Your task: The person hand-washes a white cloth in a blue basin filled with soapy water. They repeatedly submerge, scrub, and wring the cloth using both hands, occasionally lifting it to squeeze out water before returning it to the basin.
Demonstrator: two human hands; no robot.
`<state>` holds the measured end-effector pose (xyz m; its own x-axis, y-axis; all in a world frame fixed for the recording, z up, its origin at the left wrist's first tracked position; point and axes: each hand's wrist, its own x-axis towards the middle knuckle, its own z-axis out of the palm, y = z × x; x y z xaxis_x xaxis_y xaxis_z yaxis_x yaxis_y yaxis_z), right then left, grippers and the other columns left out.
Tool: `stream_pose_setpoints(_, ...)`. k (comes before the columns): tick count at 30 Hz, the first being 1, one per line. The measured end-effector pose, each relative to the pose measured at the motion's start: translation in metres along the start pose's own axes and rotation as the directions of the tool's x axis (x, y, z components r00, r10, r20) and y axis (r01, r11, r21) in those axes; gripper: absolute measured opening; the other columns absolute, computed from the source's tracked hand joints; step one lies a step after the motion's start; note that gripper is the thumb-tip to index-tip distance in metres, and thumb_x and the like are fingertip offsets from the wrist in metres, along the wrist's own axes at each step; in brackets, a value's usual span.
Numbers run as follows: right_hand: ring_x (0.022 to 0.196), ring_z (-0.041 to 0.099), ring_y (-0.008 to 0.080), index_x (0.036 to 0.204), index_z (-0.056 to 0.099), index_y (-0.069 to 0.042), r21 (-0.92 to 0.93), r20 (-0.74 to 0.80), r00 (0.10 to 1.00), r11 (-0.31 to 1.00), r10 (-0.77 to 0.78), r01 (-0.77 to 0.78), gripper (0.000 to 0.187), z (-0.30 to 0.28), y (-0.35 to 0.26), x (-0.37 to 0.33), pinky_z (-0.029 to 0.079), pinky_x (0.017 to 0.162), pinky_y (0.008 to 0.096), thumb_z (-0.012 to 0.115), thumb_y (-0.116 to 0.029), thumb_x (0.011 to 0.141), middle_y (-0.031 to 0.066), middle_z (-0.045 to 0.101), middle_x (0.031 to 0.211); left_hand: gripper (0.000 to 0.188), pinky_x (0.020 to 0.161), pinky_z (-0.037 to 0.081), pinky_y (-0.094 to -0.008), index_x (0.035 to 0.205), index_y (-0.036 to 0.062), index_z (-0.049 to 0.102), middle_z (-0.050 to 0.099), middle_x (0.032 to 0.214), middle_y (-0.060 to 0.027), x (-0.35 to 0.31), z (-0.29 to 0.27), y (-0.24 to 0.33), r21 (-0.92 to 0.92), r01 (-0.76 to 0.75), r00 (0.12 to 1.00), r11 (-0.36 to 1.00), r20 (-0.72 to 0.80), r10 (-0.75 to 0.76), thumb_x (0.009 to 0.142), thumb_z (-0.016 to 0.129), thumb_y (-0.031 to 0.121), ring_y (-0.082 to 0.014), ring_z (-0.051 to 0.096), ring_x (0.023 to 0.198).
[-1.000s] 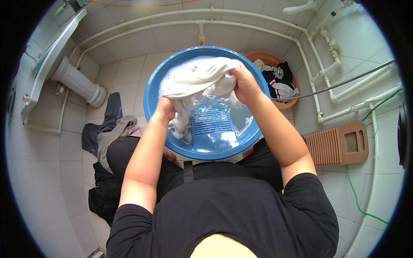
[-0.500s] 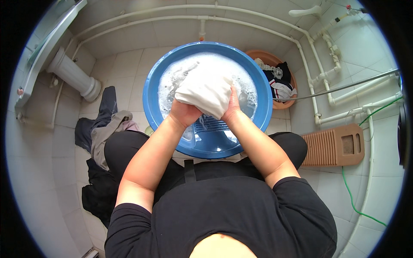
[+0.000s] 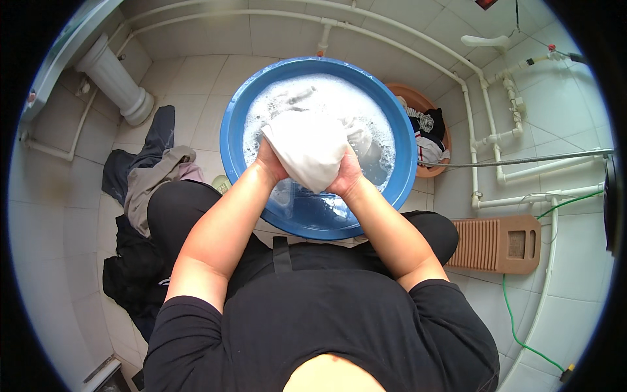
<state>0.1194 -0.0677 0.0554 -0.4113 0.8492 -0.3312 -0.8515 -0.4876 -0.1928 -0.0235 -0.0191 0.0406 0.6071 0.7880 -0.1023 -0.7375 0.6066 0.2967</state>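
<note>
A wet white cloth point(image 3: 305, 149), bunched into a rounded bundle, is held between my two hands over a large blue basin point(image 3: 230, 153). My left hand point(image 3: 272, 161) grips its left side, and my right hand point(image 3: 346, 172) grips the lower right side. Some fingers are hidden behind the fabric. Soapy water point(image 3: 382, 134) with white foam fills the basin around the cloth. More pale fabric seems to lie in the suds behind the bundle, though its shape is hard to make out.
An orange-brown basin point(image 3: 436, 171) of clothes stands beyond the blue one at right. A brown washboard point(image 3: 491, 245) lies by my right knee, near a green cord point(image 3: 516, 326). Dark and beige clothes point(image 3: 150, 183) are heaped at left. White pipes point(image 3: 287, 13) line the walls.
The white cloth has shifted in my hands and now hangs as a rounder, smoother bundle. My hands have moved slightly apart. The whole view has tilted a little.
</note>
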Motion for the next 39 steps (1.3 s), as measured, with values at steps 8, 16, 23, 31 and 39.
stream_pose_setpoints(8, 0.127, 0.03, 0.0375, 0.139, 0.024, -0.016, -0.164, -0.122, 0.981, 0.972, 0.151, -0.17, 0.087, -0.022, -0.013, -0.019, 0.024, 0.095, 0.0662, 0.016, -0.076, 0.078, 0.0138, 0.028, 0.141, 0.037, 0.082, 0.049, -0.0344, 0.111, 0.0018, 0.054, 0.06, 0.107, -0.0114, -0.003, 0.018, -0.001, 0.091, -0.059, 0.995, 0.994, 0.086, 0.051, 0.089, 0.042, 0.028, -0.0212, 0.059, 0.095)
stream_pose_setpoints(16, 0.097, 0.058, 0.0272, 0.111, 0.054, 0.001, -0.199, -0.091, 0.936, 0.927, -0.341, 0.318, 0.052, -0.014, -0.027, 0.006, 0.045, 0.088, 0.0395, 0.049, -0.042, 0.082, 0.0151, 0.06, 0.106, 0.034, 0.077, 0.05, -0.0327, 0.105, -0.0022, 0.056, 0.062, 0.1, -0.0131, 0.006, 0.01, -0.02, 0.251, -0.118, 0.993, 0.961, 0.01, 0.119, 0.088, 0.041, 0.023, -0.0214, 0.062, 0.086)
stream_pose_setpoints(23, 0.086, 0.061, 0.0249, 0.102, 0.058, 0.005, -0.453, 0.047, 0.901, 0.795, -0.431, 0.404, 0.037, 0.002, -0.027, -0.004, 0.049, 0.075, 0.0334, 0.049, -0.022, 0.078, 0.0155, 0.062, 0.097, 0.039, 0.079, 0.051, -0.0368, 0.112, 0.0, 0.052, 0.059, 0.106, -0.0143, 0.009, 0.022, -0.029, 0.144, -0.044, 0.936, 0.989, -0.339, 0.091, 0.09, 0.036, 0.028, -0.0245, 0.061, 0.093)
stream_pose_setpoints(31, 0.062, 0.056, 0.0216, 0.064, 0.056, -0.001, -0.878, 0.467, 0.727, -0.165, -0.503, 0.449, 0.009, 0.008, -0.03, -0.01, 0.044, 0.056, 0.0315, 0.055, -0.009, 0.067, 0.0105, 0.056, 0.068, 0.041, 0.085, 0.047, -0.0395, 0.116, 0.0011, 0.047, 0.056, 0.111, -0.0157, 0.015, 0.007, -0.032, 0.118, 0.097, 0.929, 0.988, -0.367, -0.048, 0.092, 0.027, 0.027, -0.0267, 0.057, 0.099)
stream_pose_setpoints(39, 0.062, 0.054, 0.0276, 0.058, 0.051, -0.005, -0.529, 0.791, 0.575, -0.707, -0.211, 0.469, 0.015, 0.023, -0.015, -0.017, 0.045, 0.056, 0.0342, 0.065, -0.01, 0.06, 0.0104, 0.053, 0.066, 0.037, 0.085, 0.045, -0.0371, 0.111, 0.0014, 0.049, 0.055, 0.11, -0.0151, 0.019, -0.032, -0.042, 0.199, 0.247, 0.962, 0.948, -0.17, -0.215, 0.09, 0.029, 0.024, -0.0263, 0.055, 0.098)
